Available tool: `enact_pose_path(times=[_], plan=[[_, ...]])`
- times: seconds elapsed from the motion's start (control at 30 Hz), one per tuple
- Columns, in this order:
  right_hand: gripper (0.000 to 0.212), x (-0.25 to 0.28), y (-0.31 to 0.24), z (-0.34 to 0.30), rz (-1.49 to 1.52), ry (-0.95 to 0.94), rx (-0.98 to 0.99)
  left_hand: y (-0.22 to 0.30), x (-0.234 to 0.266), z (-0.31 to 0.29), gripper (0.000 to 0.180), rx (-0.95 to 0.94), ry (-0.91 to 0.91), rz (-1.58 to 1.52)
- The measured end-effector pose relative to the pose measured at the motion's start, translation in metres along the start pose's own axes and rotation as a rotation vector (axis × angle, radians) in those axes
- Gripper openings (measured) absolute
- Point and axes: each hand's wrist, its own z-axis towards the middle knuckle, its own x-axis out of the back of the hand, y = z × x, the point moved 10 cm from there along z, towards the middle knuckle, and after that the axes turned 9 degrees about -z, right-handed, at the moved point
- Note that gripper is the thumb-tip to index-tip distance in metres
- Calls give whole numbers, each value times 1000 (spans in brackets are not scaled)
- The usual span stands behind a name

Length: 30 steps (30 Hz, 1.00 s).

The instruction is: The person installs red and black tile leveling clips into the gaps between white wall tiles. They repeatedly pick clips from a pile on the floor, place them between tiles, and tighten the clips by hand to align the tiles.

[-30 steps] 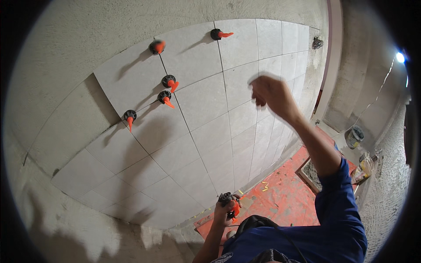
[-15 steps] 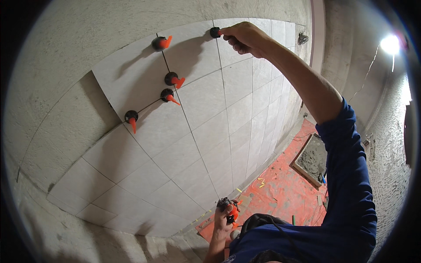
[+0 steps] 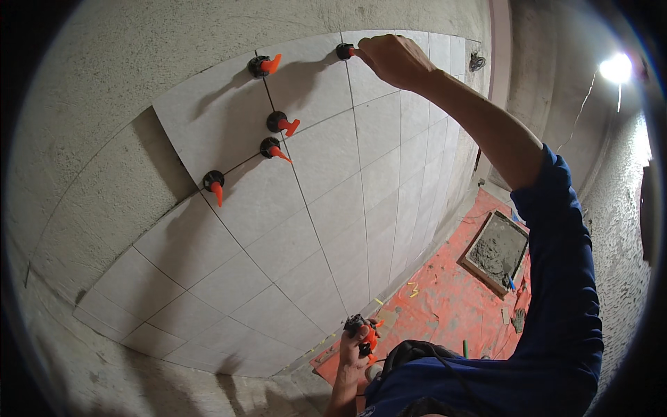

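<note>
Grey tiles (image 3: 326, 181) cover much of the wall, with dark joints between them. My right hand (image 3: 397, 62) is raised to the top row, closed on the red handle of a black-based tile leveler (image 3: 344, 51) set in a vertical joint. Two more tile levelers, an upper one (image 3: 262, 66) and a lower one (image 3: 281, 123), sit along the joint to its left. Another pair, one beside the crossing (image 3: 273, 148) and one farther left (image 3: 213, 182), stands on the horizontal joint. Low down, my left hand (image 3: 349, 349) is closed around several loose red-and-black tile levelers (image 3: 366, 333).
Bare rough plaster (image 3: 139, 167) borders the tiles on the left and above. A tray of grey mortar (image 3: 497, 250) lies on red floor sheeting (image 3: 424, 299). A bright lamp (image 3: 616, 68) hangs at the upper right; wires (image 3: 476, 62) poke from the wall beyond the tiles.
My right hand has turned on the leveler's handle, its fingers now more tucked behind the hand. The view has shifted slightly, and my left hand keeps its hold.
</note>
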Motion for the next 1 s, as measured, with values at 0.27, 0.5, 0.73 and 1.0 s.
enact_pose_path(times=[0.27, 0.5, 0.73, 1.0], plan=[[31, 8, -2, 5, -105, -40, 26, -4, 8, -6, 26, 30, 20, 27], [33, -3, 13, 8, 133, -71, -104, -3, 4, -10, 32, 19, 39, 33], [35, -31, 37, 3, 573, -223, -406, -3, 3, -14, 32, 3, 78, 86], [38, 7, 26, -14, 400, -125, -291, -3, 0, -12, 29, 11, 69, 70]])
